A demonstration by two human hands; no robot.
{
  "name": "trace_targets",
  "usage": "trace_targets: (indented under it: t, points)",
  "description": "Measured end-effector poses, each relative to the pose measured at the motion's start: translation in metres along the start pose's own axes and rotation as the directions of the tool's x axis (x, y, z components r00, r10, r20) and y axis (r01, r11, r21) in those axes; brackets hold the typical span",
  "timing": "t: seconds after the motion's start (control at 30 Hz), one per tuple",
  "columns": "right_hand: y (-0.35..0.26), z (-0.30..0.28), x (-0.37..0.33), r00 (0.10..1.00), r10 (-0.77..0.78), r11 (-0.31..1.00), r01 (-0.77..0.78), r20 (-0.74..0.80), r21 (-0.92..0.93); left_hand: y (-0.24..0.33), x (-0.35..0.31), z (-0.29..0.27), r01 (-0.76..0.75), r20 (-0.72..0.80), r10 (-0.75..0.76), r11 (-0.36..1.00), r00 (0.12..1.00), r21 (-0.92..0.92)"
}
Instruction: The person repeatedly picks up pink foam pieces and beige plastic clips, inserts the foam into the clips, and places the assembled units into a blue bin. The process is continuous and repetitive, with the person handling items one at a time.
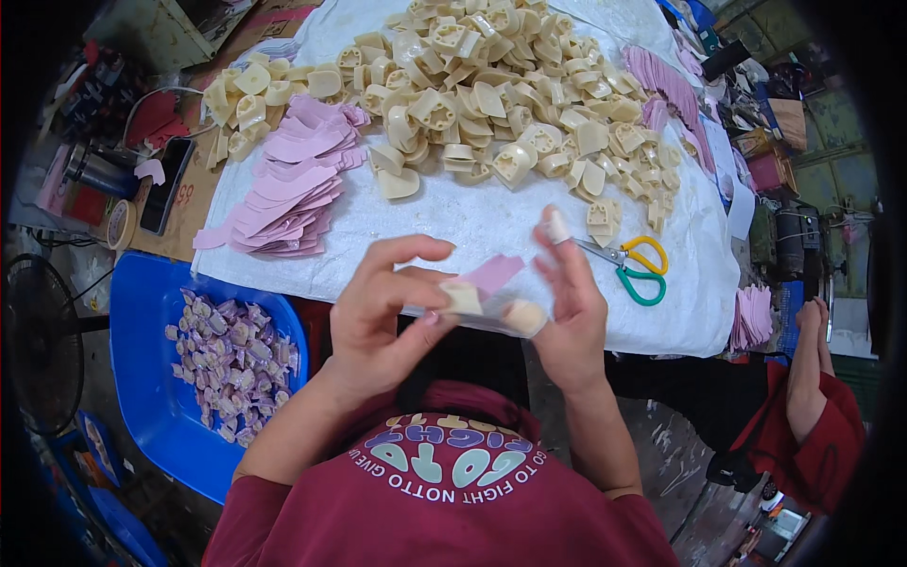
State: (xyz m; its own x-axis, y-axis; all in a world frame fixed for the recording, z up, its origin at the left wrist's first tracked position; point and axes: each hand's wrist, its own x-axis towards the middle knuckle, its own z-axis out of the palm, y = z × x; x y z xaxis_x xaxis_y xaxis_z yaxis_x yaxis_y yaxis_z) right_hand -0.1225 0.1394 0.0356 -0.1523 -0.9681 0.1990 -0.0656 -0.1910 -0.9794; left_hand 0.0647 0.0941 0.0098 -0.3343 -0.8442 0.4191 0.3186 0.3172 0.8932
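Note:
My left hand (pixel 383 317) pinches a small cream plastic shoe heel (pixel 461 299) between thumb and fingers, over the table's near edge. A pink strip of thin material (pixel 497 274) sticks out from behind the heel; whether it is attached, I cannot tell. Just to the right, my right hand (pixel 574 326) is open, its fingers apart, with pale coverings on the thumb and a fingertip. Beyond both hands rises a big heap of the same cream heels (pixel 472 94). Scissors (pixel 628 260) with yellow and green handles lie close to my right hand.
A white cloth (pixel 397 227) covers the table. Fanned pink strips (pixel 298 180) lie left, more (pixel 666 80) at the far right. A blue basin (pixel 142 369) at lower left holds wrapped heels (pixel 231 364). A phone (pixel 167 184) and tape roll (pixel 121 225) sit left. Another person (pixel 803 416) is at right.

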Motion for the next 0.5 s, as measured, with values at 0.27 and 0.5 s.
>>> trace_targets:
  t: [0.27, 0.5]
  points:
    - [0.0, -0.003, -0.017, 0.929, 0.353, 0.73, -0.346, 0.108, 0.589, 0.018, 0.016, -0.003, -0.309, 0.315, 0.197, 0.88, 0.929, 0.361]
    - [-0.008, 0.002, -0.014, 0.924, 0.382, 0.863, -0.366, 0.024, 0.348, 0.006, 0.019, 0.007, -0.27, 0.323, 0.105, 0.807, 0.94, 0.525]
